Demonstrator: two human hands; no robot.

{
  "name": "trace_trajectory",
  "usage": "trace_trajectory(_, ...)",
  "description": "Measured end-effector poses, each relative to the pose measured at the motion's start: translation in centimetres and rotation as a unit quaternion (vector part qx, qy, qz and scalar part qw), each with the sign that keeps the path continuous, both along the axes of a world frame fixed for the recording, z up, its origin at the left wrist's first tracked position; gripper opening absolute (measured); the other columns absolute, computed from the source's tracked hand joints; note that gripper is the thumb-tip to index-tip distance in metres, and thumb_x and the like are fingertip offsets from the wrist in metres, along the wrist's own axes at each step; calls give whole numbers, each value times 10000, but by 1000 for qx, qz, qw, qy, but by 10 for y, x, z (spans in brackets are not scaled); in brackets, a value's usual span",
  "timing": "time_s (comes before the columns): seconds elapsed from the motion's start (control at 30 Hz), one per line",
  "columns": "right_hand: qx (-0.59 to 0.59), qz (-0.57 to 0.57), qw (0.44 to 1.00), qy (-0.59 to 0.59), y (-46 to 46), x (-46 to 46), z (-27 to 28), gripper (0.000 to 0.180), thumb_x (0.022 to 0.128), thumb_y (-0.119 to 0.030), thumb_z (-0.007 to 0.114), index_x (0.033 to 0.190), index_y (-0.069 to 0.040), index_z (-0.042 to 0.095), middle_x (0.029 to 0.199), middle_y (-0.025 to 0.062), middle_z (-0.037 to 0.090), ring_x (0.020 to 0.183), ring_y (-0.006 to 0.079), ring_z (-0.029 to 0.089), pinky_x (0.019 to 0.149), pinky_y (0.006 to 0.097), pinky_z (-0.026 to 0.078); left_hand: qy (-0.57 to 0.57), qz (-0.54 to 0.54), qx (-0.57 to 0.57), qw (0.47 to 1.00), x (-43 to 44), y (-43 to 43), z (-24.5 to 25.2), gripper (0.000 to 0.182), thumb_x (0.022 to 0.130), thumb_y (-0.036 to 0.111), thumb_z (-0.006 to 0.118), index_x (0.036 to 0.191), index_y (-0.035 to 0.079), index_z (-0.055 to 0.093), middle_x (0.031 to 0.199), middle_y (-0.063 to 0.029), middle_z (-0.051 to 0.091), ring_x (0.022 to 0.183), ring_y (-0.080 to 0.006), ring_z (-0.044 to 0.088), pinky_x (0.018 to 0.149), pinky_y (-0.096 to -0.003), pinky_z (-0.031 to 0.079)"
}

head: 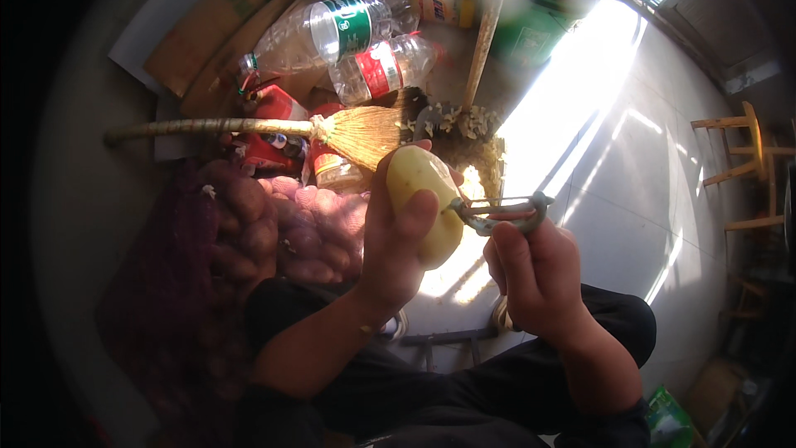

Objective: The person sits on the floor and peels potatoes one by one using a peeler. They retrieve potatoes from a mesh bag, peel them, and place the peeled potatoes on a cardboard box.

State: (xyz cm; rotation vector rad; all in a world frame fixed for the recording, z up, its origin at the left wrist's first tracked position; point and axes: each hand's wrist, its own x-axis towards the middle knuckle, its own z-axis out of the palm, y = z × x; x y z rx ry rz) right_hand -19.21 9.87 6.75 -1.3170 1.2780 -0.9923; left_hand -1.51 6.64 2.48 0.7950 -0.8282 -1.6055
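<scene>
A mostly peeled, pale yellow potato (pixel 418 175) rests in the grip of my left hand (pixel 392 242), thumb across its near side. My right hand (pixel 540 274) is closed around a Y-shaped vegetable peeler (pixel 505 219) with a greenish frame. One end of the peeler's head is at the potato's right side; whether the blade touches it I cannot tell. Beneath and beyond the hands, peelings (pixel 482 165) lie in a heap on the sunlit floor. Mesh sacks of unpeeled potatoes (pixel 317 230) stand to the left of my left hand.
A straw broom (pixel 367 127) lies across the far side of the peelings. Large empty plastic bottles (pixel 317 31), flattened cardboard (pixel 211 31) and an upright wooden pole (pixel 491 25) are beyond it. Wooden stools (pixel 755 137) stand on the tiled floor (pixel 622 199) at right.
</scene>
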Motion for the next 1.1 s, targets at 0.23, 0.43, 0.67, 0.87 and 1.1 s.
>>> trace_trajectory(0.23, 256, 134, 927, -239, -12, -16, 7, 316, 1146, -262, 473, 1019, -12, 619, 633, 4, 561, 469, 55, 484, 434, 230, 365, 95, -46, 94, 990, -5, -2, -4, 583, 1079, 397, 581, 1519, 60, 399, 1238, -119, 630, 1089, -205, 650, 939, -361, 557)
trace_trajectory(0.43, 123, -71, 935, -325, -26, -37, 0, 403, 1151, -341, 430, 1027, 3, 599, 606, 25, 519, 401, 99, 401, 393, 266, 346, 164, -105, 121, 973, 7, -13, -13, 672, 1051, 567, 538, 1497, 76, 432, 1245, -177, 621, 1067, -313, 662, 898, -473, 578)
trace_trajectory(0.67, 58, 19, 988, -144, -12, -21, -9, 137, 1015, -124, 690, 1068, 2, 687, 710, -5, 614, 627, 43, 533, 570, 241, 420, 30, -64, 88, 994, 5, -10, -6, 585, 1054, 465, 596, 1460, 67, 459, 1210, -133, 639, 1024, -237, 672, 874, -390, 574)
trace_trajectory(0.87, 37, 45, 996, -65, -16, -10, -3, 123, 953, -108, 755, 1009, -5, 714, 757, 20, 669, 715, 81, 597, 639, 280, 477, -158, -53, 17, 986, -8, -2, 2, 544, 1058, 431, 596, 1436, 57, 481, 1206, -120, 651, 1067, -219, 667, 948, -357, 546)
trace_trajectory(1.1, 28, 46, 981, 186, -18, -24, 1, 233, 943, -105, 686, 1145, 13, 689, 820, 171, 712, 761, 330, 711, 691, 400, 533, 192, -33, 286, 938, 13, -23, 0, 539, 1023, 516, 612, 1325, 71, 576, 1249, -149, 670, 1145, -304, 666, 1021, -487, 548)
